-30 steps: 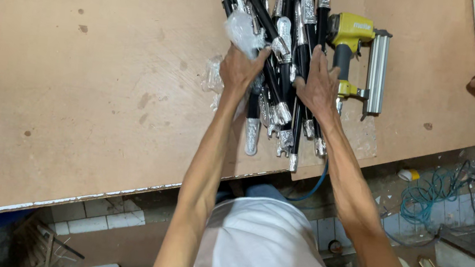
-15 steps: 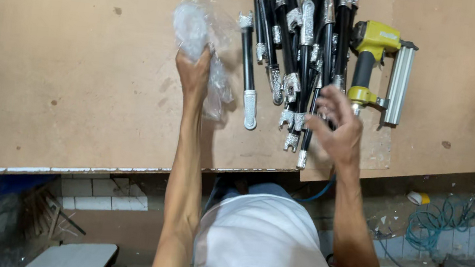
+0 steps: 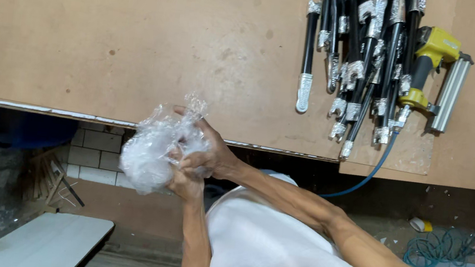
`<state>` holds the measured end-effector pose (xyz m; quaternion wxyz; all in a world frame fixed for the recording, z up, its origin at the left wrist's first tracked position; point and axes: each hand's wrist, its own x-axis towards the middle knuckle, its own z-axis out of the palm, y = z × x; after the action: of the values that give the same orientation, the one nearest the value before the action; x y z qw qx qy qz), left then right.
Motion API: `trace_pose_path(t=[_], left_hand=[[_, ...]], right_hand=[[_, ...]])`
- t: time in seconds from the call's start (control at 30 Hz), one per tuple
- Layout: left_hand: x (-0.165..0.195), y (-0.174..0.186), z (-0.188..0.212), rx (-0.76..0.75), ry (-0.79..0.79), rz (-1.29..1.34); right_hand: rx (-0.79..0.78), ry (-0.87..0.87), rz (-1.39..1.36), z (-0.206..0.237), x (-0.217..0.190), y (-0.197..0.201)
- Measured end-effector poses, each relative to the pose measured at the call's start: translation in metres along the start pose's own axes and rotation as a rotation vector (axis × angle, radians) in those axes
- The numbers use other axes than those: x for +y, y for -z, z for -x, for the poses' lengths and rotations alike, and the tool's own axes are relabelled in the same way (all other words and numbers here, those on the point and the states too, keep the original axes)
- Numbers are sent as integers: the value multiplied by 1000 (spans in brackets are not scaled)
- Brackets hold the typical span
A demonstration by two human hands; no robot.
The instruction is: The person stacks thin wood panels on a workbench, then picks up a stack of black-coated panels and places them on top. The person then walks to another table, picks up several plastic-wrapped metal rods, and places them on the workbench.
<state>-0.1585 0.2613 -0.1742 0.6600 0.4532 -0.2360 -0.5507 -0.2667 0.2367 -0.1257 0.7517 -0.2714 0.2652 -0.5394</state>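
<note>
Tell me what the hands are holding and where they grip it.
Both hands, left hand and right hand, clutch a crumpled clear plastic wrap at its right side, fingers pressed into the bundle.

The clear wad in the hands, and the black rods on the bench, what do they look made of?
The clear wad looks like thin plastic film: see-through, crinkled, glossy. The black rods seem to be painted or coated metal with silvery metal end fittings, though plastic wrapping blurs that.

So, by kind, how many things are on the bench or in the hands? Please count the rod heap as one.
Crumpled clear plastic: 1
Heap of black rods: 1
Yellow nail gun: 1
Blue hose: 1
Total: 4
</note>
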Motion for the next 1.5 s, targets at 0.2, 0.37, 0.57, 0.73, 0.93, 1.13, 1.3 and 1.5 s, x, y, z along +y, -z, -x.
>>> trace_pose_path(t=[0.2, 0.37, 0.57, 0.73, 0.93, 1.13, 1.3, 1.5], left_hand=[[93, 100, -35, 30, -793, -1055], [157, 197, -57, -94, -730, -987], [188, 270, -76, 3, -699, -1140], [225, 320, -113, 155, -757, -1219], [270, 402, -150, 308, -647, -1212], [296, 491, -200, 733, -485, -1019], [382, 640, -245, 1161, -488, -1066], [593, 847, -340, 1185, -787, -1433]], right_hand=[[-73, 142, 338, -41, 87, -97], [-88, 212, 524, -92, 185, -148], [-32, -163, 310, -168, 247, -175], [-281, -516, 222, -238, 295, -213], [-441, -902, 294, -297, 376, -286], [-754, -1164, 119, -353, 420, -353], [-997, -844, 908, -412, 456, -391], [-906, -645, 612, -470, 499, -393]])
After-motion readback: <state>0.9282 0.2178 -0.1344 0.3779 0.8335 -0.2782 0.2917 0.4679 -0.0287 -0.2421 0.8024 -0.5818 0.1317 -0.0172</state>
